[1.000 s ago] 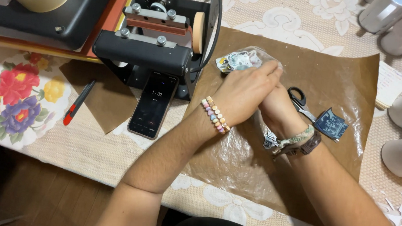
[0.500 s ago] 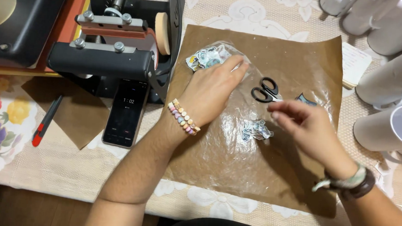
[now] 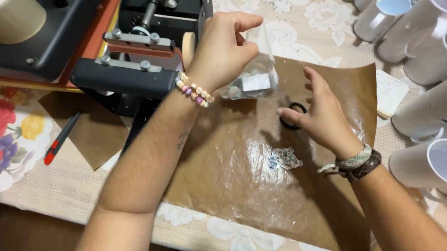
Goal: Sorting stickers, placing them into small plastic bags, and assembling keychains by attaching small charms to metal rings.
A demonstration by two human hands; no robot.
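Head view shows your left hand [image 3: 223, 45] lifted above the table, its thumb and fingertips pinched on the top of a small clear plastic bag [image 3: 252, 75], which hangs just over the upper edge of the creased brown sheet of baking paper [image 3: 229, 193]. What the bag holds is hard to make out: you can see a pale rectangular card and some small bits through the crinkled film, nothing more. Your right hand [image 3: 320, 113] hovers low over the paper, just right of the bag, fingers loosely spread and holding nothing. It covers most of the black-handled scissors [image 3: 291, 116], so only one handle ring shows under your fingers; whether you touch it cannot be told. Just below that hand, a little cluster of blue-and-white cut-out stickers [image 3: 285, 158] lies on the paper. A beaded pastel bracelet [image 3: 193, 90] sits on your left wrist, and woven and brown leather bands [image 3: 355, 163] on your right. Left of your raised arm stands the black heat press machine [image 3: 129, 68], partly hidden by your forearm and cut off at the top. A red-and-black pen [image 3: 61, 139] lies on the floral lace tablecloth [image 3: 5, 138]. White ceramic mugs [image 3: 435, 45] crowd the right edge, several cut off by the frame.
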